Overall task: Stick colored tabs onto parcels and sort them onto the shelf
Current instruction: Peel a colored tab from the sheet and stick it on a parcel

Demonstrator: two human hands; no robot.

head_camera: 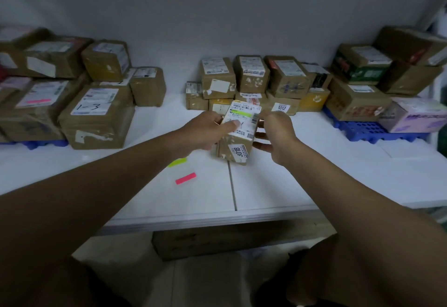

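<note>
Both arms reach forward over the white desk (pixel 278 181), bare from the elbow down. The left hand (pixel 205 129) curls round the left side of a small cardboard parcel (pixel 238 135), its thumb pressed flat on the white shipping label on top. The right hand (pixel 275 132) cups the parcel's right side, fingers bent round the far face and under it. The parcel is a brown, taped, box-shaped carton held between the 2 hands, tilted, its lower corner at or just above the desk; I cannot tell which. A yellow-green tab (pixel 243 114) lies flat across its label, just beyond the left thumb. Its near face carries a sticker reading 3018.

Below the left wrist, on the desk, lie a loose yellow-green tab (pixel 177 162) and a pink tab (pixel 185 178), both thin glossy strips. Beyond the hands stands a stack of brown cartons (pixel 254 79).
</note>
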